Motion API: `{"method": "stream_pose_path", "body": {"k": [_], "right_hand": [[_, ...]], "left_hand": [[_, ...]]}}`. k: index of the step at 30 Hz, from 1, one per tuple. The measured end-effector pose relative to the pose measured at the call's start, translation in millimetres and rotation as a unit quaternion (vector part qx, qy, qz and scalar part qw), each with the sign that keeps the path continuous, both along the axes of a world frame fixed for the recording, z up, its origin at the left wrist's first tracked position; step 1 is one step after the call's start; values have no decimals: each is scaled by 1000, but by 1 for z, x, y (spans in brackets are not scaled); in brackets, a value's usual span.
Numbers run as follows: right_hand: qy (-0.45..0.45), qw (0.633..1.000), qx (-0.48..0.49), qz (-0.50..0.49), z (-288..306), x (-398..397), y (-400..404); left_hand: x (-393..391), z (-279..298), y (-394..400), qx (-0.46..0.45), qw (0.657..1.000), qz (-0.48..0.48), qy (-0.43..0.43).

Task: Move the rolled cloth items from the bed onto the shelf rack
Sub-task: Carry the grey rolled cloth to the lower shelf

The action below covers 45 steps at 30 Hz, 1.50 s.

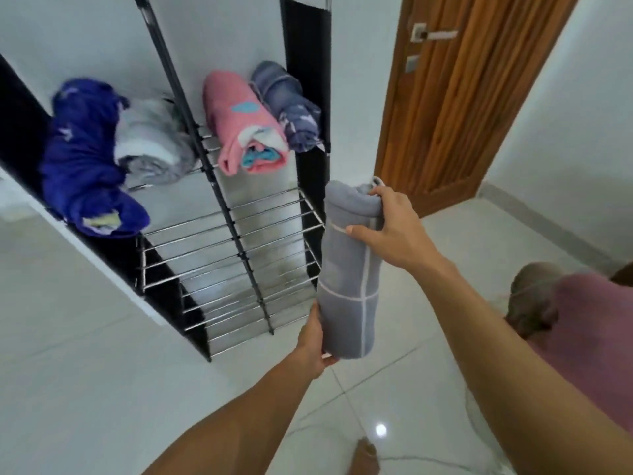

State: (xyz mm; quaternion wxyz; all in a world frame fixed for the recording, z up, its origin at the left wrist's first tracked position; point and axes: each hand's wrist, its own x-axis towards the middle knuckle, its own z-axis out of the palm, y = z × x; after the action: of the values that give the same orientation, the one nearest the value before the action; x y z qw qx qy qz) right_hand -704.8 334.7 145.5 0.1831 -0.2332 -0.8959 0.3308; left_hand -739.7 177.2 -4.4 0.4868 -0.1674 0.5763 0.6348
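Note:
I hold a rolled grey cloth (349, 275) with thin white lines upright in front of the shelf rack (239, 214). My right hand (390, 231) grips its top end and my left hand (313, 341) cups its bottom end. The rack is black-framed with metal bar shelves. On its upper shelf lie a dark blue roll (85, 159), a pale grey roll (154, 145), a pink roll (243, 125) and a blue-grey roll (287, 104). The shelves below them are bare bars.
A wooden door (455, 97) with a metal handle stands right of the rack. White glossy floor tiles (85, 371) spread below. A pink cloth (592, 334) and a brownish-grey roll (531, 299) lie at the right edge. My foot (364, 457) shows at the bottom.

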Motion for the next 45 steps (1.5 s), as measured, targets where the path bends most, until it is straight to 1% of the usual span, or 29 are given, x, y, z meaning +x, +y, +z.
{"method": "stream_pose_path", "body": {"k": [4, 7, 12, 16, 18, 22, 24, 28, 29, 31, 33, 34, 36, 37, 39, 41, 43, 45], "right_hand": [[-25, 997, -38, 68, -9, -71, 33], [-48, 994, -57, 81, -22, -108, 48], [-107, 987, -73, 96, -49, -159, 66], [-135, 984, -70, 91, -72, -204, 75], [-149, 982, -73, 86, -83, -228, 79], [-158, 980, -94, 71, -108, -286, 97], [-159, 979, -116, 60, -125, -313, 107], [-127, 975, -180, 22, -169, -359, 115], [-139, 971, -194, 20, -184, -368, 117], [-172, 960, -218, 36, -215, -377, 118], [-208, 950, -228, 47, -229, -370, 108], [-220, 947, -231, 41, -233, -362, 102], [-226, 932, -283, -5, -242, -342, 93], [-234, 919, -317, -26, -245, -331, 89], [-257, 883, -392, -41, -256, -309, 84], [-264, 855, -444, -48, -260, -292, 78], [-244, 852, -460, -52, -265, -282, 77], [-221, 858, -459, -64, -265, -280, 79]], "left_hand": [[-39, -4, 21, -25, 998, 57, -7], [-59, -7, 33, -48, 996, 70, -28], [-90, -21, 48, -53, 993, 94, -52], [-128, -40, 54, -60, 990, 104, -80], [-148, -42, 57, -45, 988, 110, -94], [-198, -54, 61, -36, 990, 99, -95], [-220, -59, 64, -42, 989, 94, -106], [-256, -78, 70, -67, 989, 94, -89], [-262, -83, 73, -76, 989, 93, -89], [-270, -90, 78, -92, 986, 90, -102], [-274, -96, 82, -101, 984, 84, -119], [-275, -97, 86, -102, 983, 82, -126], [-274, -96, 92, -98, 983, 77, -137], [-273, -95, 94, -99, 983, 75, -135], [-270, -96, 95, -101, 984, 74, -125], [-265, -98, 94, -104, 986, 72, -109], [-262, -99, 96, -107, 988, 70, -84], [-262, -99, 99, -105, 991, 57, -55]]}}
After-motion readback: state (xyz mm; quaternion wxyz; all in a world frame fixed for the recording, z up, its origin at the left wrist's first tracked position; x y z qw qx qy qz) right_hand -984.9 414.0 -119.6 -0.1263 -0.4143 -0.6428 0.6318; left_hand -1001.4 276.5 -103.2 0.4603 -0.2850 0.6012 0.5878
